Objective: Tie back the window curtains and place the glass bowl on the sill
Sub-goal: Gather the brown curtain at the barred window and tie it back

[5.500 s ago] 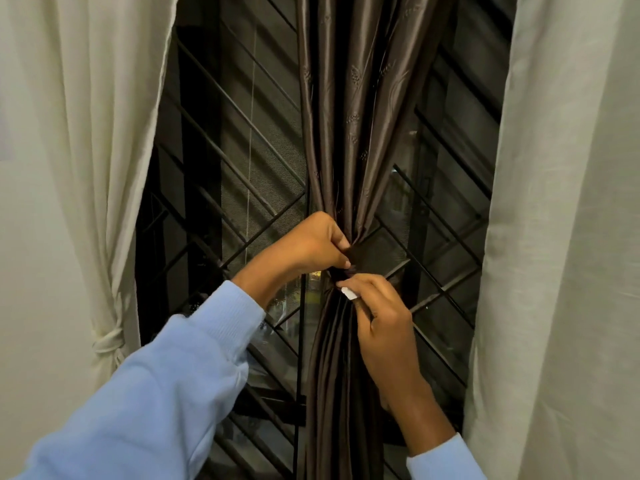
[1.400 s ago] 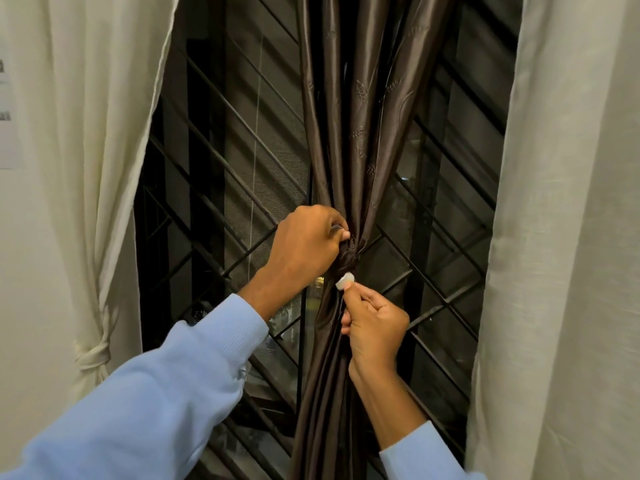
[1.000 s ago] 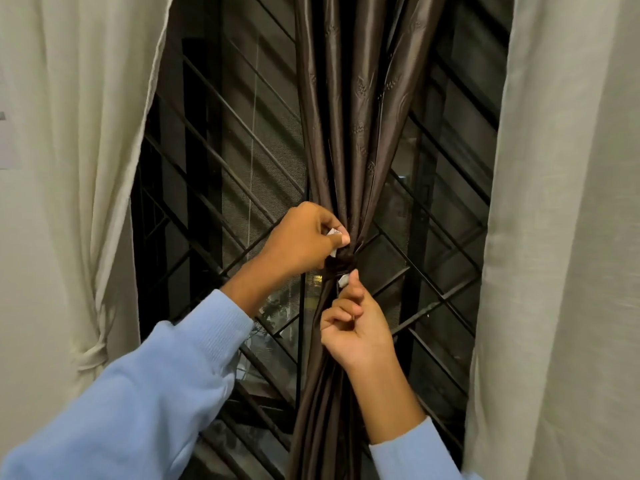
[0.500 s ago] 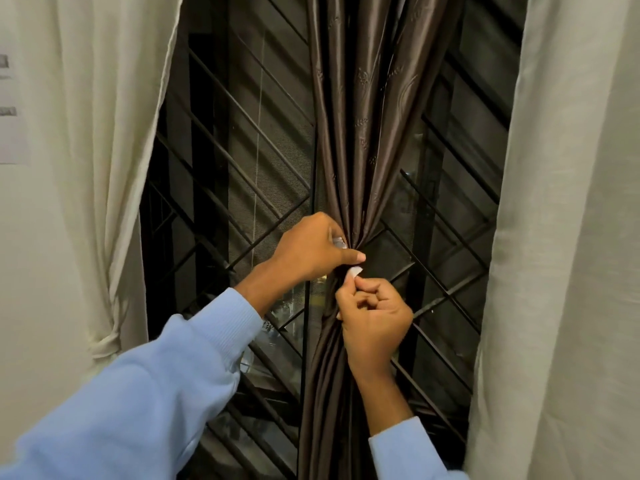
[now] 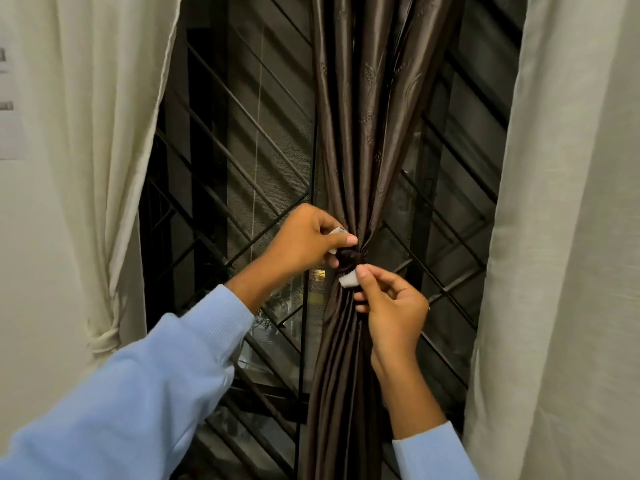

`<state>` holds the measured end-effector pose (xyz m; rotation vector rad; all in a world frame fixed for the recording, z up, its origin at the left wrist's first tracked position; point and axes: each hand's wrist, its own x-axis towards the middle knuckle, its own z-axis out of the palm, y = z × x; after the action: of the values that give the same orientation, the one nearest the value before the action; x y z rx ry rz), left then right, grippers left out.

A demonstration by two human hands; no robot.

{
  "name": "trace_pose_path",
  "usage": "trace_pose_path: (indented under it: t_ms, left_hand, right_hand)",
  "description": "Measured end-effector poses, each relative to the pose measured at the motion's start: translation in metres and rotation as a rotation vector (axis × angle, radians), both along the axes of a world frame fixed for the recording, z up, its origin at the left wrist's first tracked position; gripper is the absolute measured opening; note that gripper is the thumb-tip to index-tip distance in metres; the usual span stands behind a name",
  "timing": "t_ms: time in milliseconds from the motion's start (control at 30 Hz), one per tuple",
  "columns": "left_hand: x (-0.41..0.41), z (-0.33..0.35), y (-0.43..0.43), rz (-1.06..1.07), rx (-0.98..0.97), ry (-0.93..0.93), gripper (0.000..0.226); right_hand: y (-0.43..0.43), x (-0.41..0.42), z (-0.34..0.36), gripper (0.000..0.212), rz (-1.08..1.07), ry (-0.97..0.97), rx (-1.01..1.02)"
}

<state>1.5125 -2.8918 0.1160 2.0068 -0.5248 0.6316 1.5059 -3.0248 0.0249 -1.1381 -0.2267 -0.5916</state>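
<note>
Head view: a dark window grille (image 5: 235, 188) stands behind, with cream curtains (image 5: 104, 168) on either side. The brown curtain (image 5: 367, 116) hangs vertical, cinched by a dark tie (image 5: 348, 259). The left hand (image 5: 304, 244) pinches one white tab (image 5: 337, 232) just above-left of the tie. The right hand (image 5: 394, 313) pinches the other just below it. The glass bowl and sill are out of view.

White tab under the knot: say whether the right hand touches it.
Touching. The head view shows the right hand pinching the white tab between thumb and forefinger, below the dark tie around the brown curtain.
</note>
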Motion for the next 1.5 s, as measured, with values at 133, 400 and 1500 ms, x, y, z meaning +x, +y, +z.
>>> trace_pose_path:
  t_ms: [133, 400, 1500]
  left_hand:
    - [0.008, -0.012, -0.003, 0.108, -0.103, -0.133, 0.018]
    - [0.008, -0.101, -0.023, 0.067, -0.428, -0.289, 0.053]
    - [0.004, -0.299, -0.036, 0.291, 0.182, 0.027, 0.04]
  right_hand:
    - [0.003, -0.001, -0.006, 0.003, 0.034, 0.013, 0.01]
    - [-0.008, 0.025, -0.053, 0.032, 0.008, 0.018, -0.14]
    - [0.007, -0.012, -0.216, 0.035, -0.196, 0.241, -0.55]
